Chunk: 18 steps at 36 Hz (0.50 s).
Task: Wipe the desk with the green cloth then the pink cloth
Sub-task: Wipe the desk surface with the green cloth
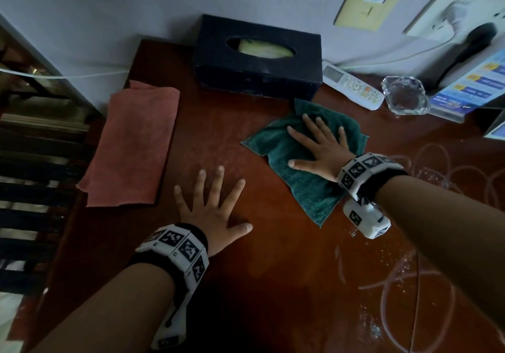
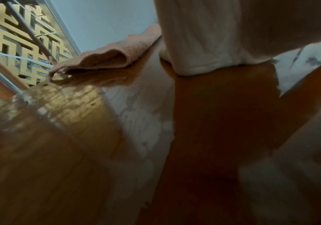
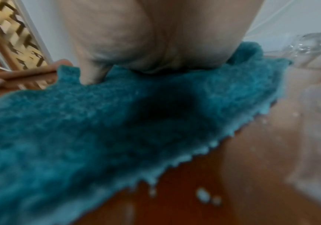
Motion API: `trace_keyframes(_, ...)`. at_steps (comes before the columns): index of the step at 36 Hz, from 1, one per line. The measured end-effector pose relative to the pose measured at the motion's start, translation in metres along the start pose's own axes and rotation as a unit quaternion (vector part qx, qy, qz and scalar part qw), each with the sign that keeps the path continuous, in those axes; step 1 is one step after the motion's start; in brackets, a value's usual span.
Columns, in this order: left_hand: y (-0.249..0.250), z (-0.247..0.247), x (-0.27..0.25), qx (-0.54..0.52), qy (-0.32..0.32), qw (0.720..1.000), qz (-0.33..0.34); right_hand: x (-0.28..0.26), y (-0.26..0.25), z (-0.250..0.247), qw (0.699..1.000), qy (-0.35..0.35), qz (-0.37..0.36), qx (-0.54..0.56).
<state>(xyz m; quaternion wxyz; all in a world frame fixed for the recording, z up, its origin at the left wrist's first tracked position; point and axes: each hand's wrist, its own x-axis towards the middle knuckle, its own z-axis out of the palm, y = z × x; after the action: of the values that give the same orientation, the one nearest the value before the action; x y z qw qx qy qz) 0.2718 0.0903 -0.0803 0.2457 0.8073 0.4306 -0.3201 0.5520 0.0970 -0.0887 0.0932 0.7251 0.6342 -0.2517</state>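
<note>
The green cloth (image 1: 306,167) lies spread on the dark red-brown desk (image 1: 273,270), right of centre. My right hand (image 1: 317,145) presses flat on it with straight, spread fingers. In the right wrist view the palm (image 3: 155,45) bears down on the green cloth (image 3: 97,137). The folded pink cloth (image 1: 134,145) lies at the desk's left edge, also seen in the left wrist view as the pink cloth (image 2: 105,60). My left hand (image 1: 216,208) rests flat on the bare wood, fingers spread, between the two cloths.
A black tissue box (image 1: 257,57) stands at the back. A white remote (image 1: 352,85), a glass ashtray (image 1: 404,96) and a blue leaflet stand (image 1: 470,87) sit at the back right. White chalky scribbles (image 1: 437,270) mark the desk's right side. The desk drops off at its left edge.
</note>
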Motion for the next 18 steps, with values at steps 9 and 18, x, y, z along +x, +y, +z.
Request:
trace_keyframes(9, 0.0, -0.001, -0.002, 0.002, -0.005, 1.0, -0.001, 0.014, 0.011, 0.0, 0.993, 0.048, 0.101, 0.035)
trace_keyframes(18, 0.001, -0.001, -0.002, 0.0, -0.006, 1.0, 0.001, 0.02, 0.018, -0.007, 0.969, 0.087, 0.209, 0.102)
